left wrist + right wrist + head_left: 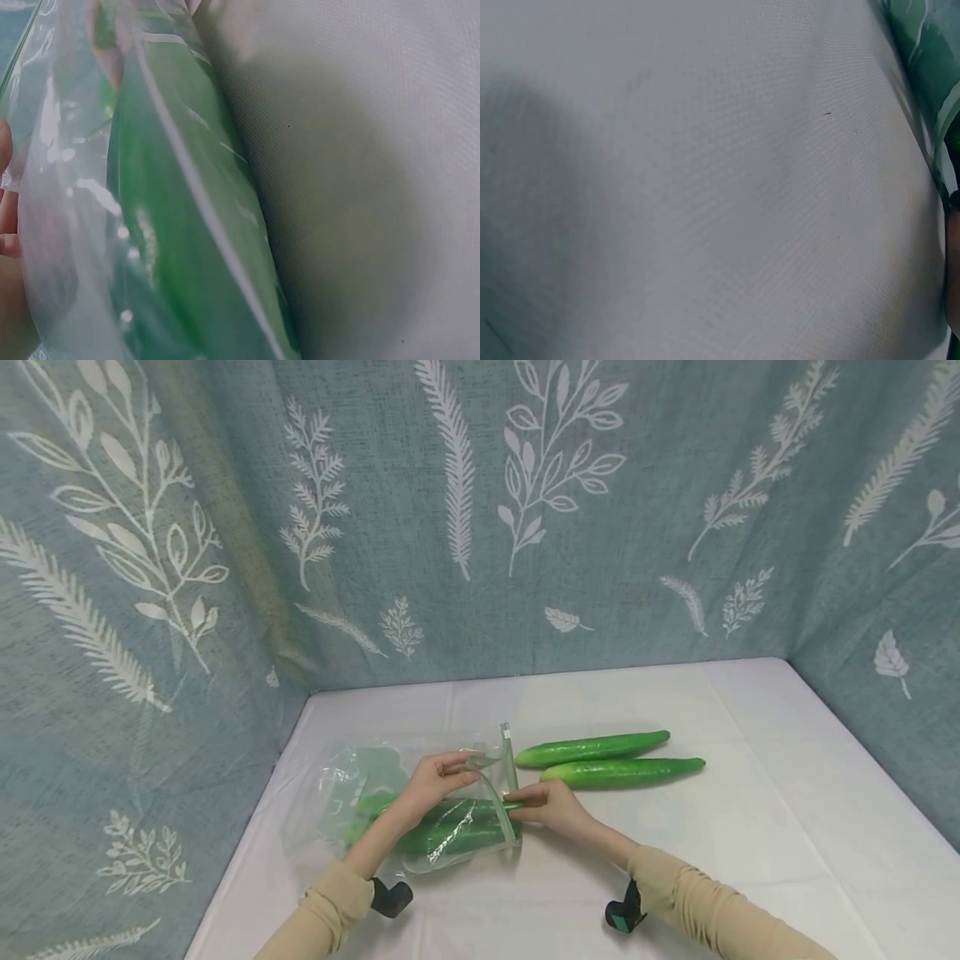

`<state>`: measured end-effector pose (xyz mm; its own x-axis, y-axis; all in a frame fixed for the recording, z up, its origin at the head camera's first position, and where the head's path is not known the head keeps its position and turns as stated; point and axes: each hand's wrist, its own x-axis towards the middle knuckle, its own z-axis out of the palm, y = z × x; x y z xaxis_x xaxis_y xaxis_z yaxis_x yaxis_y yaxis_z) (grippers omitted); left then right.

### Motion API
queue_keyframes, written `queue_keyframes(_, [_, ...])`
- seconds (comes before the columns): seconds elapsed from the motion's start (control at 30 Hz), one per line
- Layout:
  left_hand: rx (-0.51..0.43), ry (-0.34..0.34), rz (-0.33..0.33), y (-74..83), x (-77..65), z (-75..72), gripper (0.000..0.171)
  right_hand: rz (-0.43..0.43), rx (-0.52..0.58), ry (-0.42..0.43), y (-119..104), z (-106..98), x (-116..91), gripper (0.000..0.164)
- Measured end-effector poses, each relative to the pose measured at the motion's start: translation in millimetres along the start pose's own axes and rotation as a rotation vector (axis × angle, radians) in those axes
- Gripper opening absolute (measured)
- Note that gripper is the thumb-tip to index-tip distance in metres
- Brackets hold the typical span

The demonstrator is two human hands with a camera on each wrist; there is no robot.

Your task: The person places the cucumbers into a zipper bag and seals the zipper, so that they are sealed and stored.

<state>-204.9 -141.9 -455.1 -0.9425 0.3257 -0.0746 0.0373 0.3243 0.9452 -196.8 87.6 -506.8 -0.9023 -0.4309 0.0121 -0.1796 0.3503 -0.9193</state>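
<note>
A person in beige sleeves point(318, 912) is working with both hands over a white-covered table point(757, 852), where a clear plastic bag point(371, 772) is lying with its mouth facing the person's right. The left hand point(431, 787) is reaching across the bag, its grip narrow, pinching the film at the upper edge of the mouth and holding that side raised. The right hand point(552, 808) is meeting the mouth from the other side, its grip closing narrowly on the end of a green cucumber point(468, 808), most of whose length is lying inside the bag. A second bagged cucumber point(453, 837) is resting alongside it, nearer the person, showing through the film.

Beyond the right hand, two loose cucumbers are lying side by side on the table: the farther one point(592, 748) is pointing its paler end toward the bag's mouth, while the nearer one point(622, 772) is stretching out just beside the hand. Dark wrist devices point(392, 898) are showing at both cuffs. Behind the table, a blue-green curtain point(480, 618) is hanging, bearing pale leaf and branch prints.
</note>
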Motion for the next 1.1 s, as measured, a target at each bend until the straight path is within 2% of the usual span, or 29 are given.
queue_keyframes(0.67, [0.014,0.038,-0.001,-2.5,1.5,0.5,0.041,0.039,-0.028,-0.048,-1,-6,4,0.028])
queue_keyframes(0.97, [0.014,0.051,-0.021,-2.8,1.2,1.4,0.041,-0.024,-0.039,-0.049,0,-13,1,0.029])
queue_keyframes(1.1, [0.018,0.058,-0.023,-3.5,1.4,2.1,0.040,-0.012,-0.044,-0.050,0,-17,-1,0.031])
